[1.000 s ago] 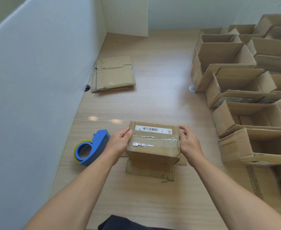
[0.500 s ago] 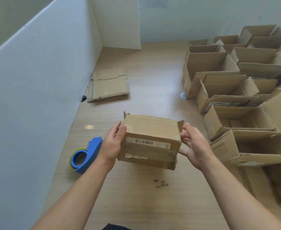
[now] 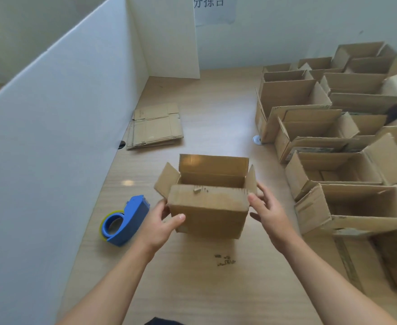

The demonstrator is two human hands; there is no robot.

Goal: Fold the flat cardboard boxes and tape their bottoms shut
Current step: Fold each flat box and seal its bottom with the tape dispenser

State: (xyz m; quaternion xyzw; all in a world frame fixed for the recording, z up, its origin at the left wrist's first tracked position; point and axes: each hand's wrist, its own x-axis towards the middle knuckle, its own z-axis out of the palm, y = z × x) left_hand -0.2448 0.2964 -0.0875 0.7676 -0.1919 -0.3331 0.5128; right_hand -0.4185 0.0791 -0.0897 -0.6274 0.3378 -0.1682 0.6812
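Box [image 3: 208, 209], a second ago taped-bottom up, now opening up, midway between the table's [image 3: 216, 102] side edges. My left hand [image 3: 160, 221] grips its side; my right hand [image 3: 269, 213] presses flat-fingered. I judge this bottom done.

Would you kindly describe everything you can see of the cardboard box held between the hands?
The small brown corrugated cardboard box is upright, mouth upward, its top flaps open: the far one raised, the side ones splayed outward. A torn scuff marks its near flap. The left hand grips its left side, thumb on the near face; the right hand touches its right side with straight fingers.
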